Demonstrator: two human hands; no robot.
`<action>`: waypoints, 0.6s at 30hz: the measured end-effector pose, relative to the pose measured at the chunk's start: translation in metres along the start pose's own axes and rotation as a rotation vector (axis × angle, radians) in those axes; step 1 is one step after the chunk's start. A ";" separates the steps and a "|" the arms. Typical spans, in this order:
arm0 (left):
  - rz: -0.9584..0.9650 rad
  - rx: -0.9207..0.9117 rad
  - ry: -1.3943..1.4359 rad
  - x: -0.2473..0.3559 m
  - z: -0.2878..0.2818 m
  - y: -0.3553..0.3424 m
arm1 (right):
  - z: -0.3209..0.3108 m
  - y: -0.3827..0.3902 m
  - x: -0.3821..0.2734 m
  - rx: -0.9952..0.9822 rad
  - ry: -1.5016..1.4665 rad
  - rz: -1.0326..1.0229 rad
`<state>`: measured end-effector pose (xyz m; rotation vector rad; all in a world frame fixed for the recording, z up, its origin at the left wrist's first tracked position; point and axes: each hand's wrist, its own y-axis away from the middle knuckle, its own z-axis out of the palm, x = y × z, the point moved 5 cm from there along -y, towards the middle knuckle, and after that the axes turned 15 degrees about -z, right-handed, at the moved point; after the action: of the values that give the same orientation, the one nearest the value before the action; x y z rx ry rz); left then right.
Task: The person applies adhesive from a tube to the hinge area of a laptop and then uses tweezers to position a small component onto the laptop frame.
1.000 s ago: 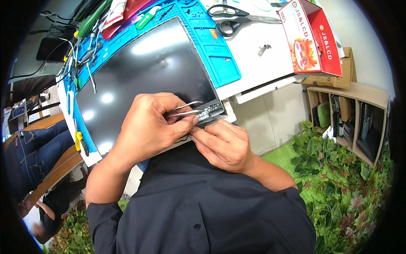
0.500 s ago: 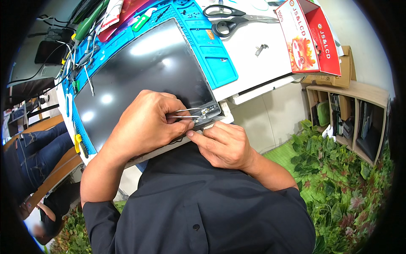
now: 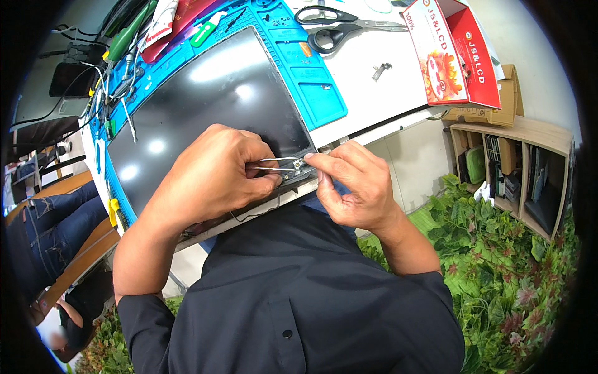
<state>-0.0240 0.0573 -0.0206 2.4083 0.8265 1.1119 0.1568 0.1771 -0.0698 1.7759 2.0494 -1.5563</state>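
A black laptop screen (image 3: 205, 93) lies face up across a blue work mat (image 3: 319, 103). My left hand (image 3: 218, 177) rests over its near edge, fingers closed round silver tweezers (image 3: 278, 163). The tweezer tips reach a small metal hinge piece (image 3: 299, 165) with screws at the screen's near right corner. My right hand (image 3: 358, 184) comes in from the right; its index fingertip touches that corner beside the tips. The thumb is held apart below, with no object visible in that hand. A thin dark cable (image 3: 252, 216) hangs under the near edge.
Black-handled scissors (image 3: 336, 31) and a small metal part (image 3: 382, 70) lie on the white table (image 3: 398, 87). A red and white box (image 3: 445, 56) stands at the right. Cables and tools crowd the far left. A wooden shelf (image 3: 517, 134) stands beyond green foliage on the right.
My right hand has moved up and right from the near edge to the screen's corner, its index finger and thumb spreading apart. The left hand keeps the tweezers at the hinge piece.
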 end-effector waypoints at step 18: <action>-0.063 -0.111 0.037 0.000 -0.005 -0.007 | -0.005 -0.005 -0.001 0.064 0.006 0.065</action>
<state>-0.0304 0.0624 -0.0212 2.2620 0.8252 1.1506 0.1557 0.1800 -0.0634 1.8509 1.9445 -1.6183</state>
